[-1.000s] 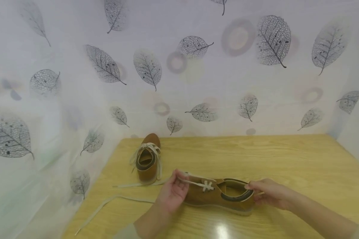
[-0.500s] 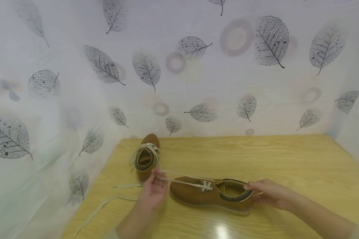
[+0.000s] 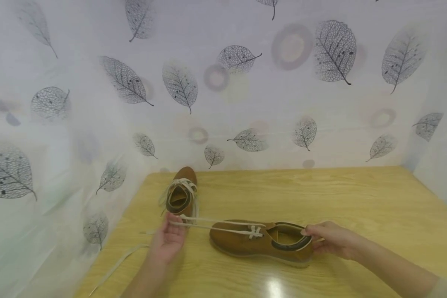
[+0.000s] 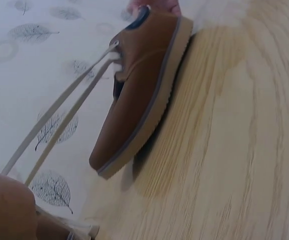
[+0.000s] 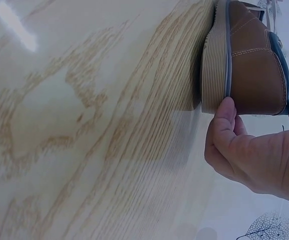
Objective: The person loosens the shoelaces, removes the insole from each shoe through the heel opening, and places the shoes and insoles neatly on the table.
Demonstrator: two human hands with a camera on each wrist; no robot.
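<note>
A brown lace-up shoe [image 3: 238, 244] with a pale, ridged sole lies lengthwise on the table, toe to the left. At its heel my right hand [image 3: 333, 239] grips the collar, thumb on the rim. The right wrist view shows fingers of that hand [image 5: 249, 150] at the back of the sole. My left hand [image 3: 168, 242] holds the pale shoelaces, left of the toe. Two strands of shoelace [image 4: 44, 119] stretch from it to the eyelets, apart and fairly straight. Only part of the left hand [image 4: 7, 205] shows in the left wrist view.
A second brown shoe [image 3: 186, 173], its laces tied in a bow, stands behind my left hand, toe away from me. A loose lace end [image 3: 113, 268] trails over the wooden table [image 3: 339, 198] at front left. A leaf-print curtain [image 3: 268, 99] hangs behind and beside the table.
My left hand has moved left, away from the shoe's toe, drawing the laces out longer. The right hand keeps its grip at the heel, and the shoe has hardly moved.
</note>
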